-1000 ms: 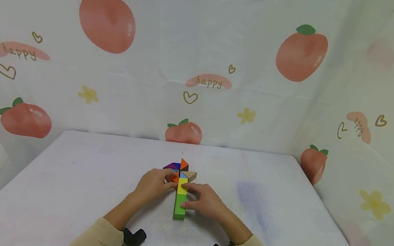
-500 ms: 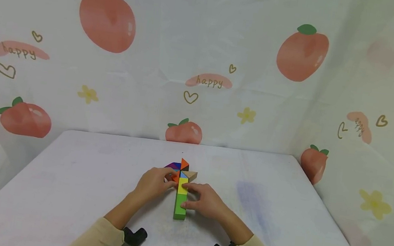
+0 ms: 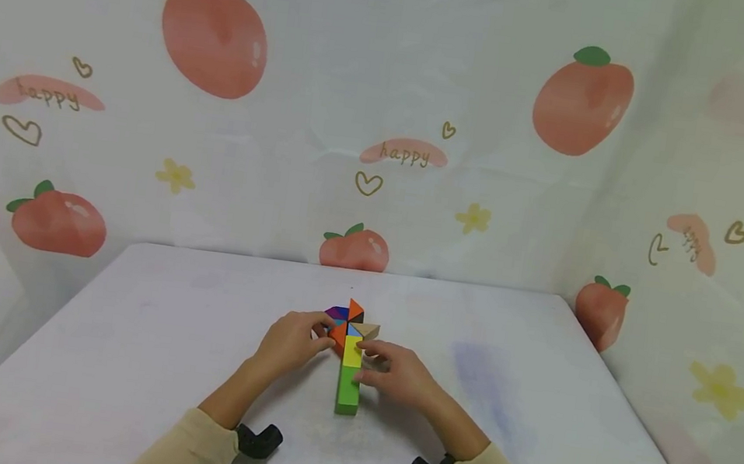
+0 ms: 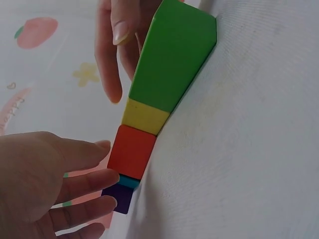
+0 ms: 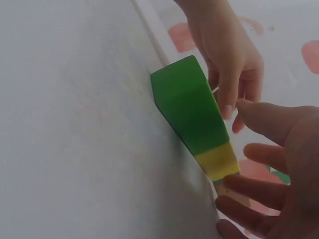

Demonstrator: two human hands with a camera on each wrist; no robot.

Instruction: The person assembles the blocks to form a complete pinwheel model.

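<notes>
In the head view, coloured toy blocks form a pinwheel shape flat on the table. A yellow block (image 3: pixel 350 353) and a green block (image 3: pixel 346 395) make its stem. Left of the stem's top is an orange triangular block (image 3: pixel 340 337); my left hand (image 3: pixel 290 343) has thumb and fingertips close by it, fingers relaxed. My right hand (image 3: pixel 399 374) lies on the other side, its loosely bent fingers and thumb at the right edge of the yellow and green blocks. Both wrist views show the fingers spread, curled round nothing.
Farther up the pinwheel are another orange triangle (image 3: pixel 355 310), a purple block (image 3: pixel 335 312) and a wood-coloured triangle (image 3: pixel 368 330). The white table (image 3: pixel 194 295) meets a peach-patterned cloth (image 3: pixel 296 57) behind. Black wrist pieces (image 3: pixel 258 441) stick out at the sleeves.
The head view has shifted a little, moving the scene rightward. Both hands have drawn slightly away from the blocks, and the right thumb has moved up along the green block. The block shape looks the same.
</notes>
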